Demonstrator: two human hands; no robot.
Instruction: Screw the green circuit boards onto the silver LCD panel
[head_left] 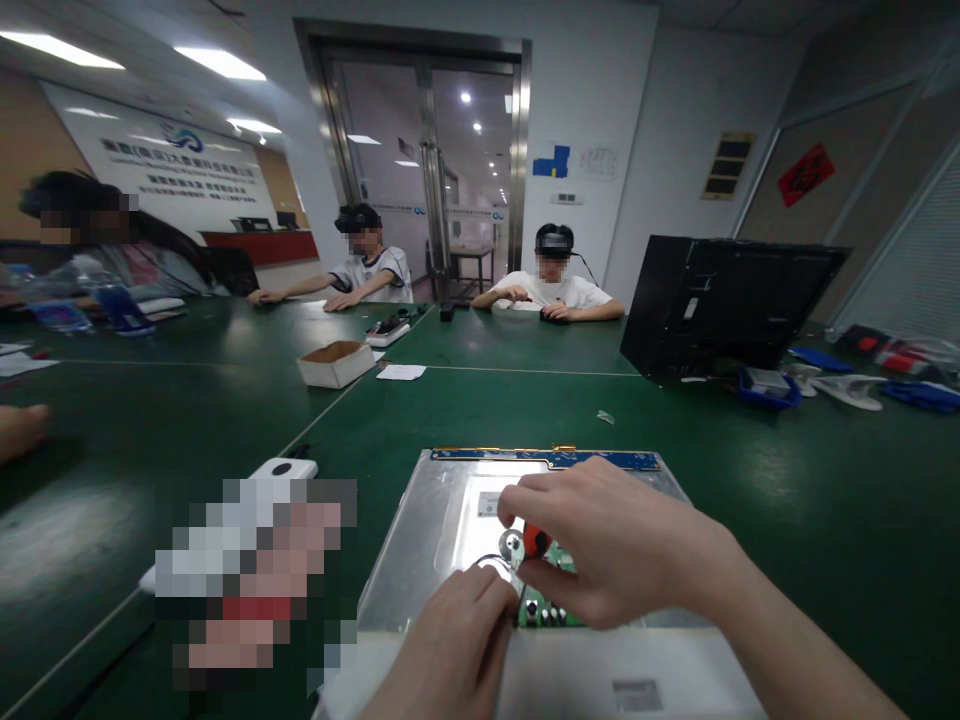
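A flat silver display panel (405,540) lies in front of me, with a narrow blue circuit strip (495,457) along its far edge. On the panel, partly under my hands, is a green circuit board (551,612) with small black and white parts. My right hand (600,540) is closed round a screwdriver (535,541) with a red and black handle; its tip is hidden. My left hand (465,640) rests at the board's left side, fingers bent and pressed together beside a round metal piece (511,543). What its fingertips grip is hidden.
A large black monitor (727,310) stands at right, near blue trays (769,385). An open white box (336,364) and a white power strip (292,468) are on the green table (510,405). Several people sit around it; a co-worker's hand (22,430) shows at left.
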